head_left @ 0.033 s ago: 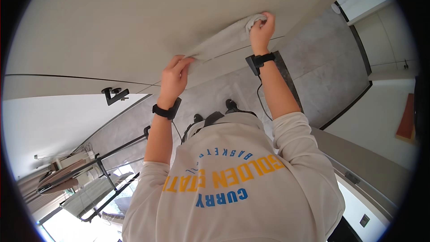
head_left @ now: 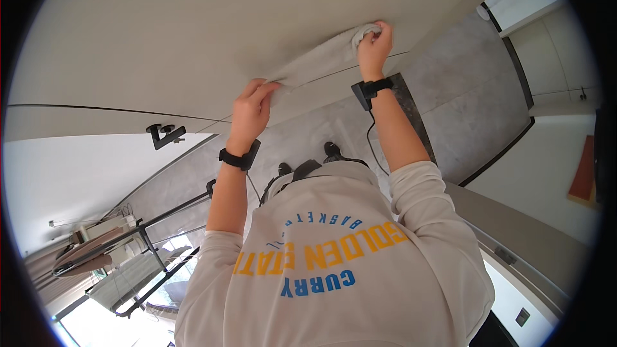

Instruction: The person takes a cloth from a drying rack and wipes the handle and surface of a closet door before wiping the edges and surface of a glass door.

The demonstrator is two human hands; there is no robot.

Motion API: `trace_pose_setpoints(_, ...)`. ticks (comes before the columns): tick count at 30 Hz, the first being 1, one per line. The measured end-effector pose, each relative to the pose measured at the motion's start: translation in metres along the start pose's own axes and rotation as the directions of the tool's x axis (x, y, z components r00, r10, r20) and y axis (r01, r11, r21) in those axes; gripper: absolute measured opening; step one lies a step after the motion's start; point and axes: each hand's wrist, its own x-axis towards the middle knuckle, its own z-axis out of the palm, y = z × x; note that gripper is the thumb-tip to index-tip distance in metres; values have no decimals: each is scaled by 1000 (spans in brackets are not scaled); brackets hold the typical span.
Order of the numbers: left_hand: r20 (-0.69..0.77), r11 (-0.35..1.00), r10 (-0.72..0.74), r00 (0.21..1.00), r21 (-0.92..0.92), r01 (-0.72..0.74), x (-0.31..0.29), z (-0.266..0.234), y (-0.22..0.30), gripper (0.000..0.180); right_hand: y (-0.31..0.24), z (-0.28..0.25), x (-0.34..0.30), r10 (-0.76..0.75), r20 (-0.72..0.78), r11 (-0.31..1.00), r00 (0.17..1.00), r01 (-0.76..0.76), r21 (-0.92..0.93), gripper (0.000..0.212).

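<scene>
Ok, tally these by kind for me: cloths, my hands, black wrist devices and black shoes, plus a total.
Pale cloth: 1
Hands, left hand and right hand: 2
Black wrist devices: 2
Black shoes: 2
Total: 7

The cloth (head_left: 321,56) lies against the wall panel (head_left: 186,26) near its lower edge, left end at the left hand (head_left: 249,112), right end at the right hand (head_left: 374,51). Left of the left hand sits a lever handle (head_left: 168,141)

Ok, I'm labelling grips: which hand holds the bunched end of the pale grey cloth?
The bare right hand, higher in the picture; the left hand is at the flatter end of the cloth.
</scene>
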Motion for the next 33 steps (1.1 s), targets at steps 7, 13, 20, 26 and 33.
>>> trace_pose_setpoints(7,-55,987,-124,991,92,128,-22,-30,-16,21,-6,33,-59,161,50,985,986,-163,47,26)
trace_pose_setpoints(13,-354,956,-59,933,250,156,-37,-93,-44,20,-88,63,-92,-54,107,982,993,33,188,34)
trace_pose_setpoints(20,-629,880,41,776,391,270,-43,-167,-50,35,-189,94,-94,-366,107,823,924,268,502,40)
trace_pose_setpoints(26,-725,865,121,678,413,286,-50,-212,-59,37,-234,121,-104,-495,98,723,863,346,598,39)
trace_pose_setpoints(33,-733,905,-55,678,250,343,-81,-202,-78,28,-232,130,-150,-593,373,758,713,338,558,40)
